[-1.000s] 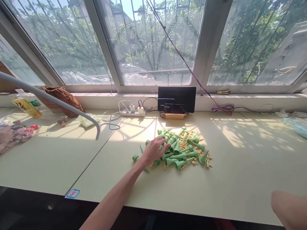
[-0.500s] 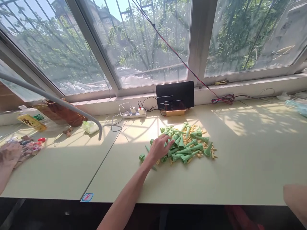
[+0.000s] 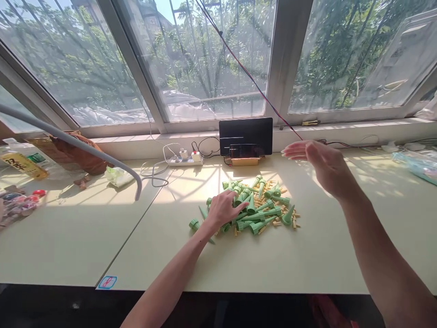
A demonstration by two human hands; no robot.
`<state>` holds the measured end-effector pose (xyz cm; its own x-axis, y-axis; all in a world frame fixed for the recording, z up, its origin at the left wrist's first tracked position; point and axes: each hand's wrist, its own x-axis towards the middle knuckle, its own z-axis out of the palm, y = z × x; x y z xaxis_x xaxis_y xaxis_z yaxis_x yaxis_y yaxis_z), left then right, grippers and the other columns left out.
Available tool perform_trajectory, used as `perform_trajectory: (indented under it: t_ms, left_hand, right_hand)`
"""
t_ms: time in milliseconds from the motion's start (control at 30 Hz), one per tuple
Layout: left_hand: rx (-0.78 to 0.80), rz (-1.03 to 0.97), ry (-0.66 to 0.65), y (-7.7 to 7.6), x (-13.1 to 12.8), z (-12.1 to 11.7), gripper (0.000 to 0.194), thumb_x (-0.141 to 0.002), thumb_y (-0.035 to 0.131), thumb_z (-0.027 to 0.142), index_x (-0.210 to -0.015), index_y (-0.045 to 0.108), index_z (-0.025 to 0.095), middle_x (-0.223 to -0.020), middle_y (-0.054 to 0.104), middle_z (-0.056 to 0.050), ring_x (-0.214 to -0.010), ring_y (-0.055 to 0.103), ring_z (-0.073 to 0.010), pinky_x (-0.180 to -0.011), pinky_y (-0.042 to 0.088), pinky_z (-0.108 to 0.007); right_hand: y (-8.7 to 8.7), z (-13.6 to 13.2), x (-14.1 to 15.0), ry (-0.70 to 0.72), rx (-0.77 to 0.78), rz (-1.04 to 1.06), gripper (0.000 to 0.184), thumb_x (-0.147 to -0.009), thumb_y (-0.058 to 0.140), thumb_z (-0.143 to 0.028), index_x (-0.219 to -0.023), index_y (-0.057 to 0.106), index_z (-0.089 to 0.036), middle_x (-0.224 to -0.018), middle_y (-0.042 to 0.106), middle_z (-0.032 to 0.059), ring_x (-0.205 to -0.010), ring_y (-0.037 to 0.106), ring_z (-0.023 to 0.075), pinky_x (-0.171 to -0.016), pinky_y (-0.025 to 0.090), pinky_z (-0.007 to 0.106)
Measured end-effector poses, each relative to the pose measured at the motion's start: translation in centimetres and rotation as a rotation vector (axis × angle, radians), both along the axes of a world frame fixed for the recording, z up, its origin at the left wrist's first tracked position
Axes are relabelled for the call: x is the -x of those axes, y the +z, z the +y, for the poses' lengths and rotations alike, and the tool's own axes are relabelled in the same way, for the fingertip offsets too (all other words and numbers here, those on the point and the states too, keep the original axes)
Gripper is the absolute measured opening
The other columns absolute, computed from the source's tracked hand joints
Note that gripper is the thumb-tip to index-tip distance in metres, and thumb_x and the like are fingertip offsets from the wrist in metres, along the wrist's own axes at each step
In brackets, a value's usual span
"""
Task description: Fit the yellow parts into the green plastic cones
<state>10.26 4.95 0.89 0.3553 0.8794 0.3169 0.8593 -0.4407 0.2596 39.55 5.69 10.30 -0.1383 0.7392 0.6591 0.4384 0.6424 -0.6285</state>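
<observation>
A loose pile of green plastic spikes (image 3: 259,216), cone-shaped with ribbed caps, lies on the table, mixed with small yellow pegs (image 3: 277,223). My left hand (image 3: 222,210) rests over the left side of this pile, thumb stretched apart from the fingers. Its fingertips are partly hidden among the green pieces, and no piece shows in its grasp. Raised to the right above the table, my right hand (image 3: 322,166) has its fingers stretched out towards the left and holds nothing. One green spike with a cap (image 3: 194,224) lies just left of my left wrist.
Behind the pile a black tablet (image 3: 246,132) and a phone (image 3: 244,151) lean on a small stand. A power strip (image 3: 186,159) with cables sits to their left. A grey curved tube (image 3: 102,157) reaches in from the left, near a bottle (image 3: 23,165) and small mixed items.
My right hand has come up from the lower right edge to above the table. My left hand stays over the pile. The other person's hand at far left has nearly left view.
</observation>
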Motion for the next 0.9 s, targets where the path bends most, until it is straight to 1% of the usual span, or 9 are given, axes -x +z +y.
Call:
perform_trajectory:
  t_ms: [67,167,267,333,433,533,733,800,900]
  left_hand:
    - [0.016,0.009,0.005,-0.2,0.0,0.1,0.051,-0.086,0.049,0.066,-0.089,0.065,0.017,-0.079,0.063,-0.004,-0.066,0.057,-0.0174,-0.057,0.036,-0.027]
    - [0.042,-0.006,-0.007,-0.6,0.2,0.2,0.044,-0.088,0.052,0.059,-0.093,0.065,0.017,-0.079,0.063,-0.004,-0.066,0.056,-0.0168,-0.057,0.036,-0.027]
    - [0.037,-0.039,-0.010,-0.7,0.4,0.1,0.038,-0.090,0.052,0.052,-0.090,0.066,0.016,-0.077,0.061,-0.004,-0.065,0.054,-0.0161,-0.058,0.036,-0.027]
    - [0.019,-0.090,-0.006,-0.7,0.5,0.0,0.038,-0.090,0.052,0.050,-0.086,0.066,0.016,-0.076,0.060,-0.004,-0.064,0.052,-0.0153,-0.057,0.036,-0.027]
    - [0.003,-0.242,-0.006,-0.4,0.7,0.1,0.037,-0.088,0.055,0.050,-0.086,0.067,0.015,-0.073,0.058,-0.004,-0.061,0.049,-0.0143,-0.057,0.037,-0.026]
    - [0.039,-0.471,-0.006,0.2,1.2,0.0,0.036,-0.086,0.059,0.050,-0.091,0.069,0.015,-0.071,0.058,-0.003,-0.058,0.048,-0.0125,-0.056,0.039,-0.026]
    - [0.453,-0.971,0.011,1.7,1.9,-0.3,0.042,-0.078,0.069,0.047,-0.105,0.069,0.015,-0.057,0.050,0.003,-0.047,0.041,-0.0081,-0.042,0.030,-0.021]
    - [0.541,-1.089,-0.009,1.9,1.9,-0.3,0.042,-0.077,0.071,0.046,-0.106,0.068,0.016,-0.062,0.055,0.002,-0.046,0.041,-0.0070,-0.040,0.030,-0.020]
    - [0.641,-1.230,-0.082,1.8,1.9,-0.2,0.042,-0.078,0.071,0.045,-0.106,0.065,0.015,-0.085,0.067,-0.006,-0.048,0.046,-0.0071,-0.038,0.030,-0.020]
  right_hand:
    - [-2.2,1.9,0.0,-0.078,0.105,-0.041,0.032,-0.095,0.051,-0.043,-0.100,0.069,-0.017,-0.094,0.073,0.0092,-0.088,0.069,0.0215,-0.083,0.055,0.037]
    - [-6.8,4.9,-0.4,-0.245,0.249,-0.124,0.027,-0.088,0.057,-0.039,-0.090,0.071,-0.015,-0.086,0.074,0.0098,-0.081,0.070,0.0229,-0.075,0.054,0.034]
    - [-10.7,6.4,-1.2,-0.302,0.248,-0.250,0.026,-0.087,0.054,-0.036,-0.086,0.072,-0.016,-0.082,0.074,0.0085,-0.071,0.066,0.0200,-0.068,0.050,0.030]
    - [-12.3,6.4,-1.7,-0.322,0.203,-0.293,0.031,-0.089,0.050,-0.038,-0.083,0.072,-0.016,-0.077,0.073,0.0075,-0.065,0.062,0.0180,-0.065,0.046,0.029]
    - [-13.4,6.1,-2.0,-0.310,0.190,-0.327,0.035,-0.090,0.047,-0.039,-0.081,0.071,-0.016,-0.068,0.069,0.0056,-0.059,0.057,0.0169,-0.061,0.043,0.028]
    - [-13.9,6.1,-1.7,-0.259,0.203,-0.323,0.034,-0.090,0.047,-0.039,-0.084,0.072,-0.016,-0.071,0.070,0.0057,-0.061,0.058,0.0169,-0.062,0.044,0.028]
    - [-14.4,6.2,-1.4,-0.231,0.246,-0.331,0.035,-0.090,0.048,-0.039,-0.093,0.073,-0.015,-0.086,0.071,0.0081,-0.068,0.061,0.0174,-0.066,0.046,0.027]
    - [-14.4,6.1,-1.5,-0.235,0.240,-0.333,0.034,-0.091,0.047,-0.039,-0.092,0.072,-0.015,-0.083,0.069,0.0074,-0.069,0.061,0.0177,-0.066,0.044,0.027]
    - [-14.1,5.9,-1.6,-0.244,0.190,-0.343,0.033,-0.093,0.046,-0.038,-0.089,0.070,-0.016,-0.076,0.067,0.0058,-0.067,0.058,0.0172,-0.065,0.042,0.027]
